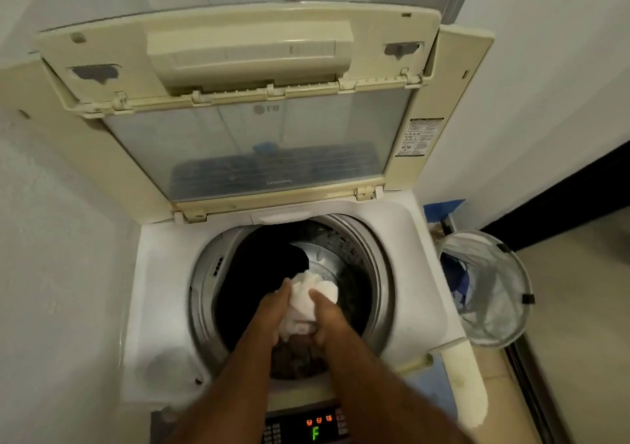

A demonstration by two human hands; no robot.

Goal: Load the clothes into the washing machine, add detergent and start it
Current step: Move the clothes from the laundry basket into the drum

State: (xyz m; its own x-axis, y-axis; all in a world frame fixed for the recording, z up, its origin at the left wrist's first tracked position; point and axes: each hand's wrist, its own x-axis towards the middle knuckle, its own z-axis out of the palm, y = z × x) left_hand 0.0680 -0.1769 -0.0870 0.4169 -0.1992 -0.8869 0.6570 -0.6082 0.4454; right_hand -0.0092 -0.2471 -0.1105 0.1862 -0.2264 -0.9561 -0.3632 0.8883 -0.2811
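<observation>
A top-loading washing machine [163,287] stands below me with its lid [259,137] folded up and back. Inside the steel drum [375,273] lie dark clothes [259,273]. Both of my hands reach into the drum mouth and hold a bunched white cloth [313,293] between them. My left hand [272,310] grips its left side. On the cloth's right side sits my right hand [325,317]. A dark patterned garment [296,358] hangs under my wrists at the drum's near edge.
The control panel [306,426] at the near edge glows with orange icons and a green "F". A mesh laundry hamper [491,287] holding blue clothes stands on the floor to the right. White walls close in on the left and behind.
</observation>
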